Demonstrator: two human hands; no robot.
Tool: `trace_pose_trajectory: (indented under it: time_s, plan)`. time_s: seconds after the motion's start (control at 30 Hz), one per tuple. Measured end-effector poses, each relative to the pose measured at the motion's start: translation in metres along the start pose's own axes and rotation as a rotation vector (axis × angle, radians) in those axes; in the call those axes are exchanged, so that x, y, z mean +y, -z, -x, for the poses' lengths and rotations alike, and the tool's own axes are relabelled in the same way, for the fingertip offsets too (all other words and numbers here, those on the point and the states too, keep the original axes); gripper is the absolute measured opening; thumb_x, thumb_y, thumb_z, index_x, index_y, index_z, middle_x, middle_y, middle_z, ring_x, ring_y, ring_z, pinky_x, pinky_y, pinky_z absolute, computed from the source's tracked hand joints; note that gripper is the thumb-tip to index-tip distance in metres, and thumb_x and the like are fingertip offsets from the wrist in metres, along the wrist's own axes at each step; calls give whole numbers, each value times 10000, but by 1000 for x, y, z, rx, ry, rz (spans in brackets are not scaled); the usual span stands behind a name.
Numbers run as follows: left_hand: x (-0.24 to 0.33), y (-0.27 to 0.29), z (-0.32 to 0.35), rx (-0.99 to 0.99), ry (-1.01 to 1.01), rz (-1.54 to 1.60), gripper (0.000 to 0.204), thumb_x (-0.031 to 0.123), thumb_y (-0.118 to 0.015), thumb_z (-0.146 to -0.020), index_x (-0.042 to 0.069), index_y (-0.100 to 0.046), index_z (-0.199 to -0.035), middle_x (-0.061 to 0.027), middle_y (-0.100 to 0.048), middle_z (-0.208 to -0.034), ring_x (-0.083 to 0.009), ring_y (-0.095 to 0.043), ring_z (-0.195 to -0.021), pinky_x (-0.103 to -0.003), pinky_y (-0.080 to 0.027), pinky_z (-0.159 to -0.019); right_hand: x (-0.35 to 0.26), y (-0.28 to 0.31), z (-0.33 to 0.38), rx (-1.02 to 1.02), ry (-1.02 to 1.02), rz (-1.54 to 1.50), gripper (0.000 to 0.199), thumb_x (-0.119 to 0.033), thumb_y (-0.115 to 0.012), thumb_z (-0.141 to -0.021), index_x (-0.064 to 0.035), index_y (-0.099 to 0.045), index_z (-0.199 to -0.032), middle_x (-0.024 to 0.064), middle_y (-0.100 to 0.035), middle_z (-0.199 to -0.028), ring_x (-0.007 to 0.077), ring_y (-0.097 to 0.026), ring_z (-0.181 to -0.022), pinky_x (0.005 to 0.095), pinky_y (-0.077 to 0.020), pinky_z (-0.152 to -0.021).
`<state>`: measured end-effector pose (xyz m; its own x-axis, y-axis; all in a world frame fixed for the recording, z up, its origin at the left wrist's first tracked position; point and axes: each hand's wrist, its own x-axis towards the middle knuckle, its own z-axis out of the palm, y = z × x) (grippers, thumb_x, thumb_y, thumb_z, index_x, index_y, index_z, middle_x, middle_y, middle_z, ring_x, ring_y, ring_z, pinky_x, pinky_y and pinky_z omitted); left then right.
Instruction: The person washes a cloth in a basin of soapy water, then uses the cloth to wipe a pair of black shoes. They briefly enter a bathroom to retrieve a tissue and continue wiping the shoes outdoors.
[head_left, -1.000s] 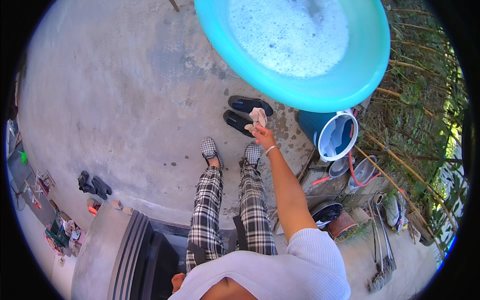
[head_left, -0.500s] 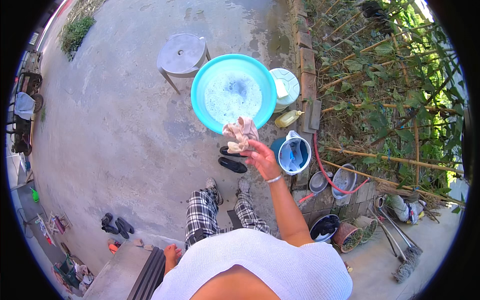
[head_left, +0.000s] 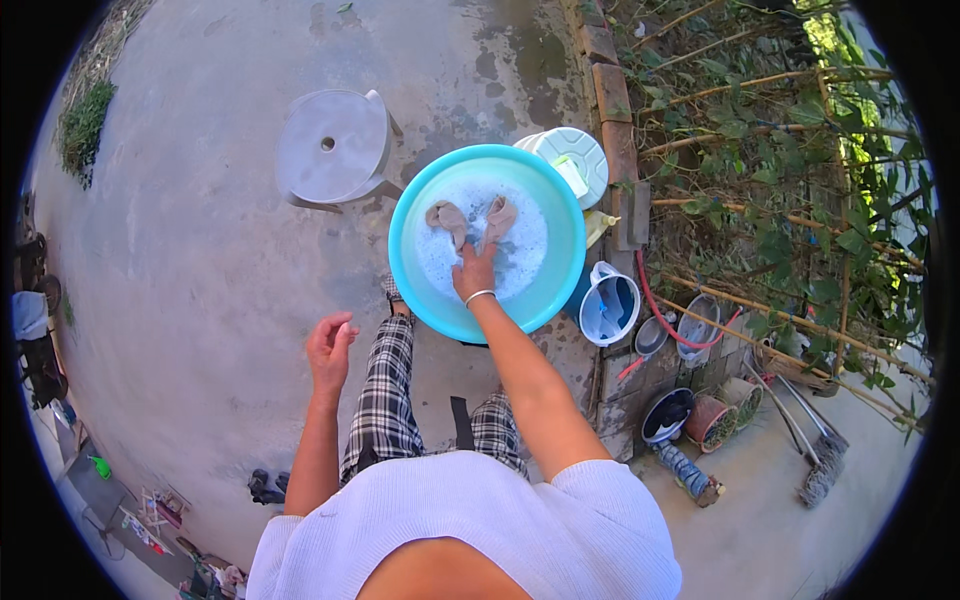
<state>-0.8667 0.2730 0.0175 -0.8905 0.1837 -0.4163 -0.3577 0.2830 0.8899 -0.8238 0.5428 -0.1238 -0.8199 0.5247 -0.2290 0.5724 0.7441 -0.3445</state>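
Note:
A large turquoise basin of soapy, foamy water stands in front of me. My right hand, with a white bangle at the wrist, reaches into it. Its fingers close on a wet beige cloth, which spreads in two bunched lobes beyond the fingertips; the fingertips are partly hidden in the suds. Outside the basin, to its left, my left hand hangs in the air over the concrete. Its fingers are loosely bent and apart, with nothing in them.
A grey plastic stool stands to the basin's left. At the right are a lidded white bucket, a yellowish bottle, a white-and-blue pail, a red hose and metal pans. Brick edging borders staked plants.
My right hand has lowered the cloth from above the basin's near rim into the suds. My left hand has risen forward from beside my body. I have stepped closer to the basin.

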Motion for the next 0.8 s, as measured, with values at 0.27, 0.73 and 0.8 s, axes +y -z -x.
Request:
trace_pose_trajectory:
  time_s: [0.27,0.73,0.8]
  plan:
    - [25,-89,-95,-551,456,178,229,165,-529,-903,22,-545,-1081,-55,-580,-1023,-145,-590,-887,-275,-487,-753,32,6,-48,411,-809,-300,335,-73,-559,-689,-24,-561,-1021,194,-564,-861,382,-549,-902,442,-440,-792]
    - [-30,-199,-155,-418,964,60,673,466,-475,-890,83,-224,-1383,-201,-337,-1331,-358,-393,-1186,-493,-384,-929,23,-37,-8,445,-766,-350,183,-181,-552,-791,-3,-556,-834,205,-609,-763,395,-572,-701,445,-443,-617]
    - [-46,-197,-156,-559,973,433,627,444,-468,-899,83,-255,-1365,-184,-398,-1277,-336,-455,-1113,-458,-416,-905,-14,-20,-14,244,-460,-590,187,-188,-577,-784,-12,-525,-746,192,-582,-752,387,-552,-676,436,-428,-584]
